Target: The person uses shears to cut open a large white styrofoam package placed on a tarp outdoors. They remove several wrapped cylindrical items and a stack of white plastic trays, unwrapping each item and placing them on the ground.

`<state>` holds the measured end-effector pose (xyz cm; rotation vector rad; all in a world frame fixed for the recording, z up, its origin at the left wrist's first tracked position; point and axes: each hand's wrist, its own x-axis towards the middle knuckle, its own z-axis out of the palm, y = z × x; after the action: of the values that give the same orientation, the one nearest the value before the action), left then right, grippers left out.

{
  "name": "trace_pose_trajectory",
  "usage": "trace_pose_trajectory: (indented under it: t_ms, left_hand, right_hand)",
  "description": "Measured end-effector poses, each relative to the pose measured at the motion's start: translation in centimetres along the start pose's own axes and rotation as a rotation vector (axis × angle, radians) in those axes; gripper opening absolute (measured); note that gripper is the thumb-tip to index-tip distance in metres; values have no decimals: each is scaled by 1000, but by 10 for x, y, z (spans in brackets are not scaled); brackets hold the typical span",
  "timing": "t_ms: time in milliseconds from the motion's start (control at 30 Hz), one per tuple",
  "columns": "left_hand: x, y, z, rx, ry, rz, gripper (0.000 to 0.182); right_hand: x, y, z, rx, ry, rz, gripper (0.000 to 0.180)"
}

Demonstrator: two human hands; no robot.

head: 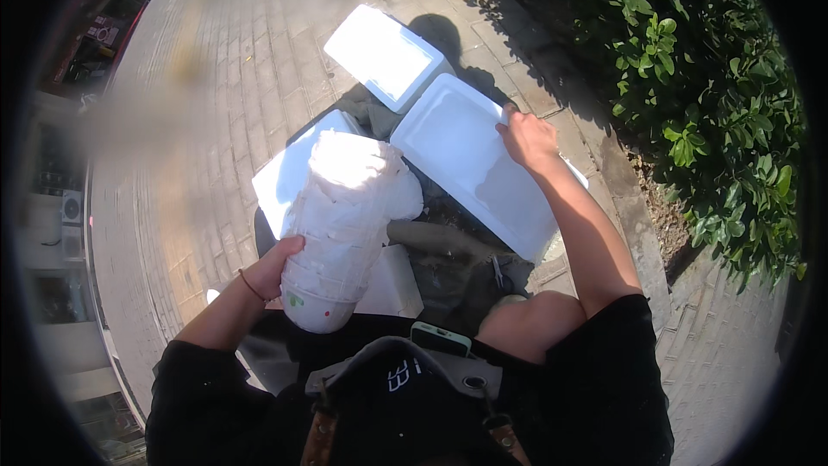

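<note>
My left hand point(275, 272) grips a tall stack of white disposable bowls point(339, 226) in a clear plastic sleeve, tilted across my lap. The lowest bowl bears a green print and a red dot. My right hand point(530, 139) holds the far right edge of a large white foam lid point(466, 155); its fingertips are partly hidden. Behind the stack, a white foam box point(278, 181) is partly covered. Farther off, another white foam box point(388, 55) touches the large lid's corner.
Scissors point(501, 275) lie on dark material near my knee. A phone point(441, 340) sticks out at my apron's top. Another white box point(394, 281) is half hidden below the stack. Green bushes point(686, 116) line the right side of the brick pavement point(239, 65).
</note>
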<state>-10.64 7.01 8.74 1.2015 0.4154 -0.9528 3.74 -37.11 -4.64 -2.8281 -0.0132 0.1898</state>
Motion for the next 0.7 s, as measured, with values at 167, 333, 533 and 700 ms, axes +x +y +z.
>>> trace_pose_trajectory:
  t_ms: [167, 333, 533, 700]
  left_hand:
    - [-53, -32, -46, -208, 198, 286, 69]
    - [-75, -39, -71, -319, 307, 488, 66]
    - [-75, -37, -95, -123, 457, 819, 62]
    - [-76, -48, -104, -485, 365, 736, 60]
  right_hand:
    - [-15, 44, -19, 93, -156, 275, 49]
    - [-23, 125, -19, 210, -144, 307, 49]
    - [-24, 142, 38, -53, -52, 494, 65]
    - [-17, 5, -31, -663, 251, -148, 79]
